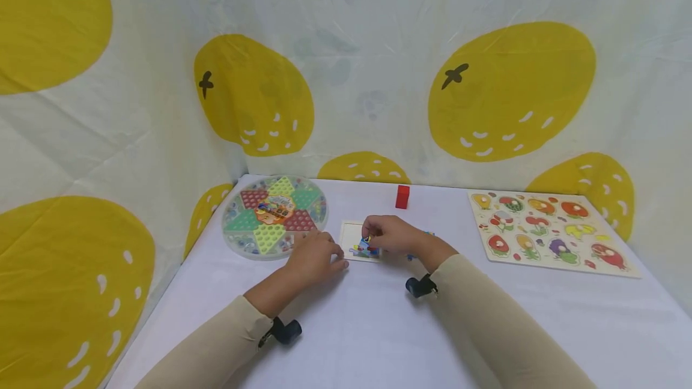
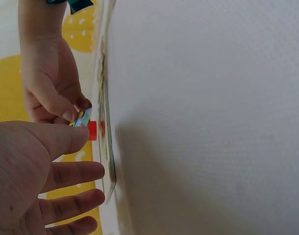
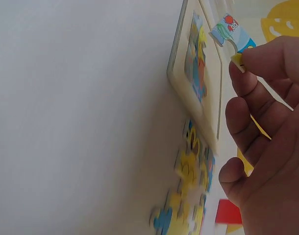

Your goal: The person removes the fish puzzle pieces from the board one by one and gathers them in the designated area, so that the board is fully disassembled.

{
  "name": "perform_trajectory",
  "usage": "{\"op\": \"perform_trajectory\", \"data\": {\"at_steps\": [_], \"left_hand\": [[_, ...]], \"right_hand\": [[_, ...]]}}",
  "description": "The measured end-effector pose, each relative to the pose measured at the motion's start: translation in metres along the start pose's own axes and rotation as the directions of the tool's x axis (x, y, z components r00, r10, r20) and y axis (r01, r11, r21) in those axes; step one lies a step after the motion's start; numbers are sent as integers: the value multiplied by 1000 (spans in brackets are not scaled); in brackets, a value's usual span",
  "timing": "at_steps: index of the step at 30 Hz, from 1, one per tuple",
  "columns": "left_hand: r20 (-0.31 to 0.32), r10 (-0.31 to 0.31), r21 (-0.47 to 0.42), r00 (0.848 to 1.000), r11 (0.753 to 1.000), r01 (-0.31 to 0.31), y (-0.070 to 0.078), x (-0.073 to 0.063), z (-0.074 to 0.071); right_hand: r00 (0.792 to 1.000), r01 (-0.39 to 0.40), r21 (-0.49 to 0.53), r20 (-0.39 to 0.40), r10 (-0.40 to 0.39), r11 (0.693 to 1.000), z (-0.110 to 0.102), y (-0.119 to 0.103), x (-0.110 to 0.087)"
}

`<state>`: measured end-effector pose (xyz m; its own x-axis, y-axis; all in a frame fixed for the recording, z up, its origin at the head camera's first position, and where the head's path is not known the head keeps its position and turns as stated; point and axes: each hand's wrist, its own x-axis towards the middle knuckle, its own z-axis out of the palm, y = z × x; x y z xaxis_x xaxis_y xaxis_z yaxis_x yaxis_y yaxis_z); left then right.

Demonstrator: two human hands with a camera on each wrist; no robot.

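A small wooden puzzle tray (image 1: 351,226) lies on the white table with joined jigsaw pieces in its lower part. My right hand (image 1: 393,234) is over the tray's right side and pinches a jigsaw piece (image 3: 231,25) between thumb and forefinger; the piece shows a red crab on light blue. Its other fingers curl loosely in the right wrist view. My left hand (image 1: 316,257) is at the tray's left edge, fingers extended and apart (image 2: 73,176), holding nothing. Loose jigsaw pieces (image 3: 186,169) lie to the right of the tray, largely hidden by my right arm in the head view.
At the left is a round Chinese checkers board (image 1: 274,209), close to my left fingers. A red block (image 1: 402,197) stands behind the tray. A fruit puzzle board (image 1: 530,263) lies at the right. Behind the table hangs a fruit-printed curtain (image 1: 373,77).
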<state>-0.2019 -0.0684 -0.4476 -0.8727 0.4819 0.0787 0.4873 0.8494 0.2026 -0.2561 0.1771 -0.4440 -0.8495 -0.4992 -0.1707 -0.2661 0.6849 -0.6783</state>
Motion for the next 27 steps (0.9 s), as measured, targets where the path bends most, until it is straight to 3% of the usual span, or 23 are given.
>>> {"op": "perform_trajectory", "data": {"at_steps": [16,27], "left_hand": [[0,48,4,999,999,-48,10,2,0],[19,41,22,999,999,-42,10,2,4]], "right_hand": [[989,-144,7,41,143,990,-13,20,-36],[993,-106,-66,35,108,992,-12,21,-43]]}}
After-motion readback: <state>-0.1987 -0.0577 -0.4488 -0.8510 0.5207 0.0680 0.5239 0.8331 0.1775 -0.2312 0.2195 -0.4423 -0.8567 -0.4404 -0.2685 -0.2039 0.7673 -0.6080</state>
